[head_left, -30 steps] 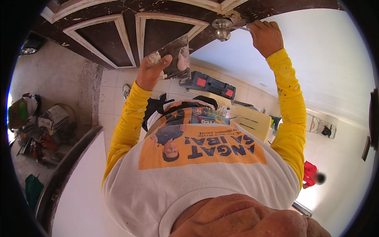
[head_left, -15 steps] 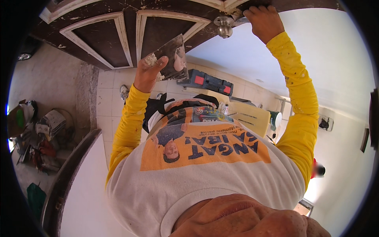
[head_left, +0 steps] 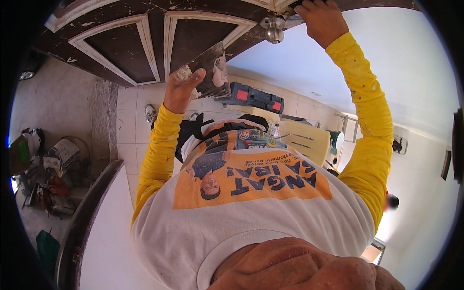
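Note:
My left hand [head_left: 180, 89] grips a flat, dark, smeared plate [head_left: 209, 65] with pale putty on its face. More putty clings to the thumb and finger area of that hand. The dark brown panelled door [head_left: 121, 46] with whitish mouldings stands just beyond the plate. Up at the door's edge, right of the round metal doorknob [head_left: 274, 31], is my right hand [head_left: 323, 21], its fingers curled. What those fingers hold, if anything, is hidden against the dark wood.
A dark toolbox with red latches [head_left: 253, 98] lies on the tiled floor near a yellow plastic chair [head_left: 304, 140]. Beside the chair stands a green and white bucket [head_left: 336, 141]. Buckets and clutter [head_left: 60, 159] sit at the left. Another person [head_left: 391, 202] shows at far right.
My right hand has shifted slightly up and left along the door's edge. The left hand and its plate stay almost where they were.

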The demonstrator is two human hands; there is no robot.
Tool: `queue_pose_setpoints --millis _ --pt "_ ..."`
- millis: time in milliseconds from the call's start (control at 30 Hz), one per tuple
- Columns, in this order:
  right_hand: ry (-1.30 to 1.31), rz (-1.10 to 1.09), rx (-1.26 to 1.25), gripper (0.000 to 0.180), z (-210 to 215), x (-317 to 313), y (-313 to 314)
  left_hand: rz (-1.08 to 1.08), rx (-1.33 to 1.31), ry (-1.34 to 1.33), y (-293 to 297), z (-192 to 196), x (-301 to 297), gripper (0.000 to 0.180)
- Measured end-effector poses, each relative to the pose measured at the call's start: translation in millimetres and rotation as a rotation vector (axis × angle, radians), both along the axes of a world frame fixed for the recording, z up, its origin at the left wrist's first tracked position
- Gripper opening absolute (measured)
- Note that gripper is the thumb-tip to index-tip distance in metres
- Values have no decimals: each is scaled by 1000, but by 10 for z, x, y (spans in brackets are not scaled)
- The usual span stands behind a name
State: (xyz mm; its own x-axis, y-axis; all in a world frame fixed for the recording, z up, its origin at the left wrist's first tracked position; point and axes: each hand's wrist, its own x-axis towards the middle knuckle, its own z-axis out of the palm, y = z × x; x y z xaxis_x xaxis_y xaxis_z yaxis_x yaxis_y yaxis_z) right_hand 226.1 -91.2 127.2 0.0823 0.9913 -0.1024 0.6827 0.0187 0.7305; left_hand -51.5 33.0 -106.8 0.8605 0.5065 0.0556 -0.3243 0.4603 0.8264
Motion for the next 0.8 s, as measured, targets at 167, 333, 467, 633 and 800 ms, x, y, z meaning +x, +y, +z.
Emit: queue_pose_setpoints --millis 167,333,467,633,800 --pt "4 -20 -24 16 37 -56 32 -11 32 23 -2 12 -46 29" --pt "6 43 5 16 69 -87 35 -16 17 14 -20 21 -63 28" --pt "72 63 113 17 67 -88 -24 -18 14 10 -39 6 -52 27" --pt "126 60 382 17 -59 93 -495 65 325 16 -34 -12 -68 31" --pt "491 -157 798 10 -385 -6 -1029 -14 17 71 -67 106 -48 35"
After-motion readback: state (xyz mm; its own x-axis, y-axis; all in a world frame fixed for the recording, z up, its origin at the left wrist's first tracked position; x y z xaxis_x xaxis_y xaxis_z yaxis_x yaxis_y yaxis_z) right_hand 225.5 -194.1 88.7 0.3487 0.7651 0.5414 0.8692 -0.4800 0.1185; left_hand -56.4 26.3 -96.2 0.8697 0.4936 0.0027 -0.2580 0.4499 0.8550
